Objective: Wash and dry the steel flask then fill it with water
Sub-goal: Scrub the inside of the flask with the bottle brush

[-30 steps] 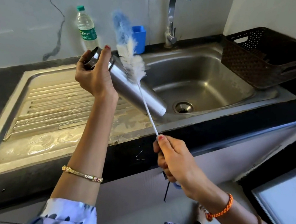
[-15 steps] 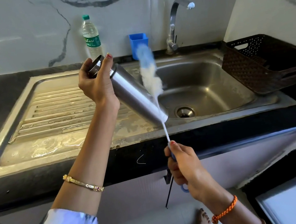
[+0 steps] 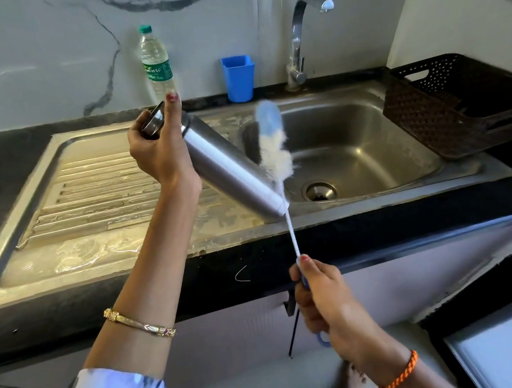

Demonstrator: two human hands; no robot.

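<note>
My left hand grips the steel flask near its open mouth and holds it tilted above the sink's edge, base pointing down toward the basin. My right hand grips the handle of a long bottle brush. Its white and blue bristle head lies against the flask's right side near the base, outside the flask. The tap stands behind the basin and no water runs from it.
The steel sink has a wet ribbed drainboard on its left. A plastic water bottle and a blue cup stand by the back wall. A dark perforated basket sits at the right.
The brush head has slid from the flask's neck down its outside toward the base and to the right. My right hand moved right with it. The flask stays tilted in my left hand.
</note>
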